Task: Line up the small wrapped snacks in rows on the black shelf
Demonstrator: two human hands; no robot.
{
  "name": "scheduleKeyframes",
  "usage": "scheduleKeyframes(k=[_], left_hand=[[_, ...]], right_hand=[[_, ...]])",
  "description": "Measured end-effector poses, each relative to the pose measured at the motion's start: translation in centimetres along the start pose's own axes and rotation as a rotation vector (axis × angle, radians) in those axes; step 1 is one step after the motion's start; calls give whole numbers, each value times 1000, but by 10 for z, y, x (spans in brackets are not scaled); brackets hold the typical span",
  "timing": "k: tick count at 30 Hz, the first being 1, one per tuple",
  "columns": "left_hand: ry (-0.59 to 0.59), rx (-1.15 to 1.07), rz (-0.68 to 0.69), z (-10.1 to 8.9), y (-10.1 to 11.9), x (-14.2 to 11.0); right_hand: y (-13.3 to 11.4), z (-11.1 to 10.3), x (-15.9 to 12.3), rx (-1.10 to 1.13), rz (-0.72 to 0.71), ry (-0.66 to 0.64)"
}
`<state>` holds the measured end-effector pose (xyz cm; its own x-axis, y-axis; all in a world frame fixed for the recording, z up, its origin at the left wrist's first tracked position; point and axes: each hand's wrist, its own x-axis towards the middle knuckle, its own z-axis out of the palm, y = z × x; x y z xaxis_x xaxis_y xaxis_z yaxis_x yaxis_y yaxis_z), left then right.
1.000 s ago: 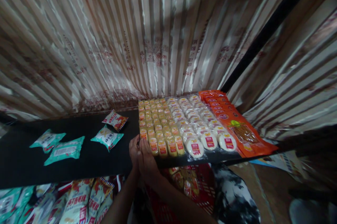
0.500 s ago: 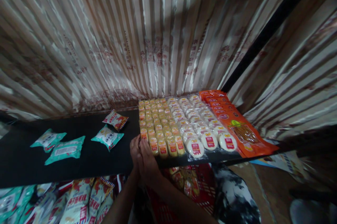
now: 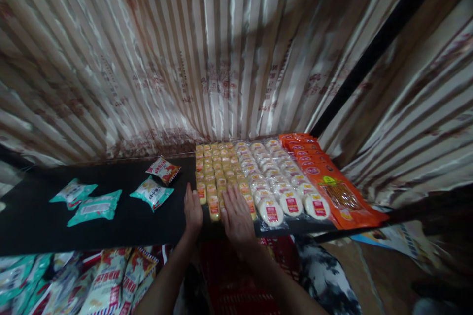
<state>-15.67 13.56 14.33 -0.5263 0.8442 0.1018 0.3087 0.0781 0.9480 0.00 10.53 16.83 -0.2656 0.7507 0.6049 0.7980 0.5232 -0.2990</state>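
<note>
Rows of small yellow-wrapped snack packs (image 3: pixel 218 169) lie on a black shelf (image 3: pixel 155 228), with red-and-white labels on the front ones. My left hand (image 3: pixel 193 210) stands on edge at the left side of the front row, fingers stretched out beside the nearest pack; whether it touches is unclear. Over the front packs lies my right hand (image 3: pixel 237 214), its fingers spread and flat, hiding parts of a few packs. Neither hand grips anything. Just right of them run rows of round white packaged crackers (image 3: pixel 272 211) in clear wrap.
Overlapping orange bags (image 3: pixel 343 192) finish the display on the right. On the shelf's left lie several teal packets (image 3: pixel 96 207) and a red-and-white packet (image 3: pixel 163 169). Below are a heap of snack bags (image 3: pixel 107 280) and a red basket (image 3: pixel 236 280). A striped curtain (image 3: pixel 221 49) hangs behind.
My hands were together at the front left corner of the yellow packs. They are now apart: the right has shifted right onto the front packs, while the left stays by the side.
</note>
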Motion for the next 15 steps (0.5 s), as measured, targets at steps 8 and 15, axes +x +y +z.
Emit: scheduleKeyframes(k=[8,15], left_hand=[[-55,-6,-26,24,12,5],[-55,52,24,32,9,5]], right_hand=[[19,4,5,-105,35,-41],[25,13,1,-144,17,-29]])
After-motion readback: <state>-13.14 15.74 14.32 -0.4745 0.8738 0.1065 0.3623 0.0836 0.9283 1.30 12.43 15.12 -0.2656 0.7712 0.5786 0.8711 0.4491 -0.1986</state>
